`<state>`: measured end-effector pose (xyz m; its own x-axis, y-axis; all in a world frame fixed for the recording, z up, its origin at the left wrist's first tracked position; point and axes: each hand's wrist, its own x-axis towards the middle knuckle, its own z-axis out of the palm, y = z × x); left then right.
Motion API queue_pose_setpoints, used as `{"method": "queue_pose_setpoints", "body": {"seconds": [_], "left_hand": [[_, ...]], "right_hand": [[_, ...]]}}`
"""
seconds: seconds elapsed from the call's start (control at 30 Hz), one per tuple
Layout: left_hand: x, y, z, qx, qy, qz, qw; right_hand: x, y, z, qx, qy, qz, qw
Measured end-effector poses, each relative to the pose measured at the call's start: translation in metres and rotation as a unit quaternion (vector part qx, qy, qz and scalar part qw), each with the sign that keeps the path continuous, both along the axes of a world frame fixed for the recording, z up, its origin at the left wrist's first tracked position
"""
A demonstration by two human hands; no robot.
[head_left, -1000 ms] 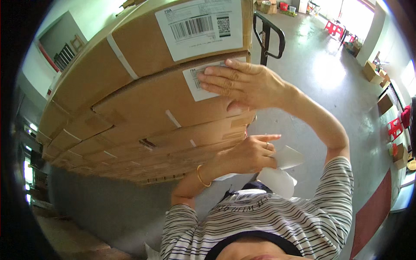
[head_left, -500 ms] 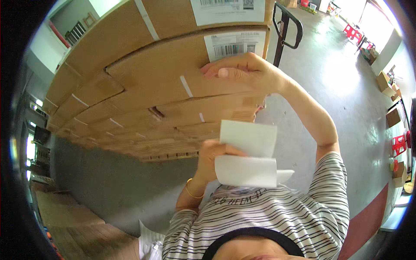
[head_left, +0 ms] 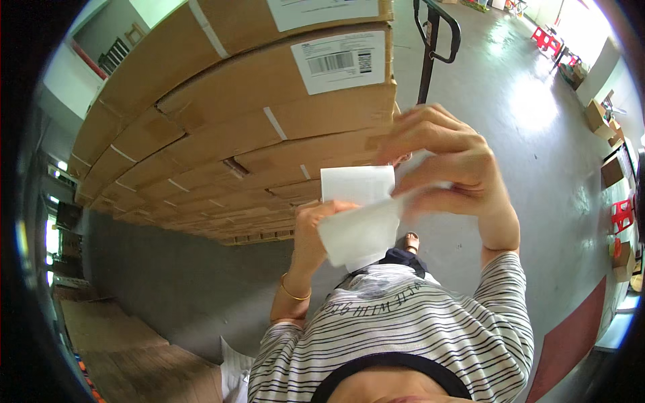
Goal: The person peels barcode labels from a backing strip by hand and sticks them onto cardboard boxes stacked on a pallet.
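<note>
My left hand [head_left: 314, 225] is closed around a folded strip of white labels [head_left: 366, 235], fingers between its layers. At the strip's right side my right hand [head_left: 460, 168] is blurred; its thumb and a finger pinch the edge of the lower, tilted flap. Its other fingers arch above, close to the stack's corner. Behind the strip rises a tall stack of brown cartons [head_left: 222, 127]. A white printed label [head_left: 339, 62] sits flat on the end of an upper carton, and another label [head_left: 316, 12] is on the carton above it.
A black pallet-truck handle [head_left: 433, 50] stands beyond the stack's right corner. Along the right wall are red stools [head_left: 622, 215] and open cardboard boxes [head_left: 623, 262]. Flattened brown board [head_left: 134, 356] lies at lower left, beside a white plastic bag [head_left: 235, 376]. A dark red strip [head_left: 571, 336] marks the floor.
My right hand has left the carton face beside the label and come down to the label strip, gripping its edge. My left hand and the strip have shifted slightly left; the lower flap is now tilted.
</note>
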<state>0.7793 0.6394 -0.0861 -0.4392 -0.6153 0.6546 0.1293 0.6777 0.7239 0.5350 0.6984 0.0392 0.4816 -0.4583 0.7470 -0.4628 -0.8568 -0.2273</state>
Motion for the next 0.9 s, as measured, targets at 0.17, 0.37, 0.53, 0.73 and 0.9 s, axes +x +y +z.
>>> {"method": "queue_pose_setpoints", "body": {"seconds": [0.17, 0.37, 0.53, 0.73, 0.9], "left_hand": [[-0.026, 0.012, 0.023, 0.035, -0.091, 0.087, 0.991], [-0.058, 0.023, 0.038, -0.098, -0.108, 0.175, 0.974], [-0.085, 0.038, 0.039, -0.088, -0.145, 0.219, 0.961], [-0.11, 0.051, 0.053, -0.132, -0.168, 0.294, 0.932], [-0.106, 0.051, 0.039, -0.192, -0.244, 0.382, 0.87]], "right_hand": [[-0.033, 0.009, -0.054, 0.249, -0.151, 0.011, 0.957], [-0.032, 0.009, -0.083, 0.408, -0.274, -0.04, 0.87], [-0.067, -0.007, -0.088, 0.348, -0.316, 0.02, 0.882], [-0.104, -0.032, -0.076, 0.198, -0.208, 0.056, 0.956], [-0.139, -0.067, -0.06, -0.014, -0.324, 0.195, 0.926]]}}
